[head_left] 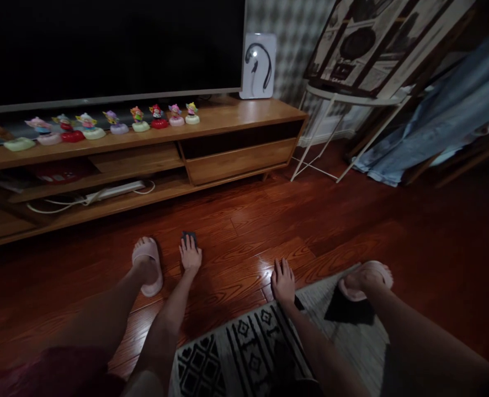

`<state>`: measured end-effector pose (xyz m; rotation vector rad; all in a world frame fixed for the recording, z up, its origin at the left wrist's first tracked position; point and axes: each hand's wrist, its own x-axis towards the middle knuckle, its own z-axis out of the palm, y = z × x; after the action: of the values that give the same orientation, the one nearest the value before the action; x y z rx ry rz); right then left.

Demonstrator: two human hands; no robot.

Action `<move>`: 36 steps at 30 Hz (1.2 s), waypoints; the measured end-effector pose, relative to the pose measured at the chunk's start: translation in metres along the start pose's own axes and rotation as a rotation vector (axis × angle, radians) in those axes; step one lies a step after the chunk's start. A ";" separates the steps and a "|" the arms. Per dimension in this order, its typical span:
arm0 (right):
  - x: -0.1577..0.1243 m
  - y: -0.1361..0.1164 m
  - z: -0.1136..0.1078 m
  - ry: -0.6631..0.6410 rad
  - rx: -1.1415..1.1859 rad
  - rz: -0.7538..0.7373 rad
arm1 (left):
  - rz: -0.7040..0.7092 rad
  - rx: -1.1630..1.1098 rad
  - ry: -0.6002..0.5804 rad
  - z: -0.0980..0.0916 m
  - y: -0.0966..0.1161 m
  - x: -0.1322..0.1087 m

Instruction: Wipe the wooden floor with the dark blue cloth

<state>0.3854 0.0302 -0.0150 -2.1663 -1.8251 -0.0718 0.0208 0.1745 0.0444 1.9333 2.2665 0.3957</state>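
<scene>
My left hand [190,255] reaches forward to the wooden floor and rests on a small dark pad or cloth [189,237], fingers pressed onto it. My right hand [283,282] lies flat with fingers spread on the floor, right at the corner of a patterned black-and-white rug [244,347]. A small dark thing [298,302] shows by the right wrist. My legs stretch out on both sides, feet in pink slippers [148,264] [366,280].
A low wooden TV stand [236,160] runs along the wall ahead, with a row of small colourful figurines [137,118], a large dark screen [104,49] and a power strip [112,191]. A white wire side table [344,127] and hanging jeans [426,127] stand at right.
</scene>
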 end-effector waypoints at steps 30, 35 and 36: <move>0.003 -0.009 -0.009 0.020 -0.001 0.020 | 0.182 -0.007 -0.039 0.032 0.074 -0.090; 0.003 -0.007 -0.007 0.033 -0.005 0.007 | 0.575 -0.082 -0.168 0.066 0.157 -0.166; 0.002 -0.007 -0.007 0.035 -0.005 0.003 | 0.626 -0.093 -0.177 0.069 0.162 -0.169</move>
<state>0.3802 0.0316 -0.0062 -2.1575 -1.8041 -0.1131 0.2216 0.0389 0.0139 2.4766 1.4713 0.3613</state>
